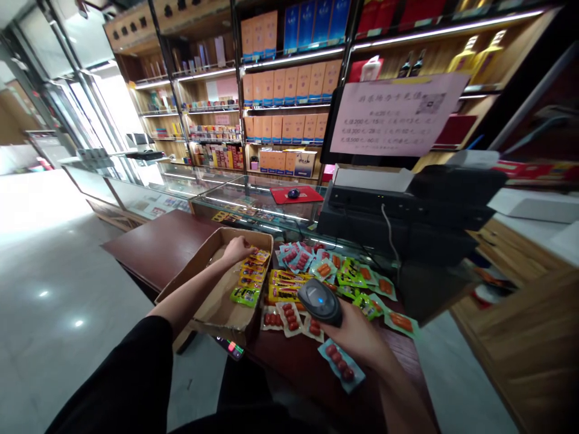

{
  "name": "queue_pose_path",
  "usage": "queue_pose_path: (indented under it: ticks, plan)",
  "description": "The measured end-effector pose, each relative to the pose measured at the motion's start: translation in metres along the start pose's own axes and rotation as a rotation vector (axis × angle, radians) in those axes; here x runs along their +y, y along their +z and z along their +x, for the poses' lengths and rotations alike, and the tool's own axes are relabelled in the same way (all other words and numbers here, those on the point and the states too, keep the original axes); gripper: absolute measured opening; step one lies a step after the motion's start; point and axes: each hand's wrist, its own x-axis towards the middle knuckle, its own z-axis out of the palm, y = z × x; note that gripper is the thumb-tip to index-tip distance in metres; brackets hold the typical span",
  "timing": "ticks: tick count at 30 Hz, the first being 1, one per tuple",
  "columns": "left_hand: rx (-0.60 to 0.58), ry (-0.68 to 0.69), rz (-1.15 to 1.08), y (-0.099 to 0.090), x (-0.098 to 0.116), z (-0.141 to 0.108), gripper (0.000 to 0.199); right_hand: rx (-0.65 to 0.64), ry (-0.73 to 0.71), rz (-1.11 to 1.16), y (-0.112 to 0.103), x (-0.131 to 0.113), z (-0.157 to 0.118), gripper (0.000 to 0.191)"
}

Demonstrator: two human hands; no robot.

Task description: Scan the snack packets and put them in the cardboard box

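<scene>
Yellow pkts [252, 271] lie in a row in the cardboard box [221, 307], ctr of frame, w/ a green pkt [245, 296] at the near end. My left hand [237, 248] is at the row's far end, fingertips on the last pkt; can't tell on my feed if they're pinching it. A sideways knock there could skew the row, b/c the pkts look slick & loose.

My right hand [357, 331] is wrapped round the barcode scanner [320, 301], right of ctr; hold looks secure. It's low over the loose snack pkts [324, 269], so a dip or swing could shove some about.

Lower right of ctr, a blue sausage pkt [341, 364] lies on the table [294, 361] just below that hand; a careless wrist sweep could knock it off. Glass counter [226, 202] & red mouse pad [280, 195], upper ctr, are well apart from both hands, so low risk imo.
</scene>
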Motion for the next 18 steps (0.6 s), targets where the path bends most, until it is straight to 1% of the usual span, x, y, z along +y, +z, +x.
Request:
queue_pose_path:
  ticks: [2,4,5,6,8,10,11,13,15,16,18]
  plan:
    - [-0.004,0.108,0.051,-0.002,0.014,-0.013,0.033,-0.078,0.110,0.046,-0.003,0.001,-0.005,0.032]
    - [-0.040,0.226,0.047,-0.001,0.035,-0.033,0.031,-0.161,0.238,0.098,-0.008,0.002,-0.010,0.031]
    - [-0.061,0.286,0.030,0.001,0.046,-0.044,0.031,-0.174,0.268,0.105,-0.011,0.002,-0.013,0.030]
    - [-0.094,0.345,0.015,0.003,0.058,-0.056,0.031,-0.154,0.264,0.092,-0.014,0.003,-0.015,0.029]
    - [-0.171,0.443,0.007,0.009,0.079,-0.079,0.032,-0.041,0.181,0.009,-0.020,0.005,-0.019,0.026]
    - [-0.272,0.518,0.021,0.018,0.096,-0.101,0.033,0.058,0.101,-0.088,-0.026,0.009,-0.024,0.025]
    - [-0.330,0.556,0.038,0.023,0.102,-0.111,0.034,0.081,0.087,-0.117,-0.029,0.012,-0.026,0.026]
    - [-0.449,0.639,0.101,0.033,0.112,-0.129,0.037,0.091,0.082,-0.136,-0.033,0.017,-0.032,0.029]
    - [-0.548,0.729,0.201,0.043,0.117,-0.144,0.048,0.087,0.077,-0.124,-0.035,0.021,-0.038,0.031]
    - [-0.580,0.767,0.256,0.049,0.118,-0.150,0.054,0.085,0.074,-0.116,-0.036,0.023,-0.041,0.032]
    - [-0.604,0.820,0.353,0.060,0.119,-0.159,0.066,0.090,0.065,-0.105,-0.038,0.026,-0.045,0.032]
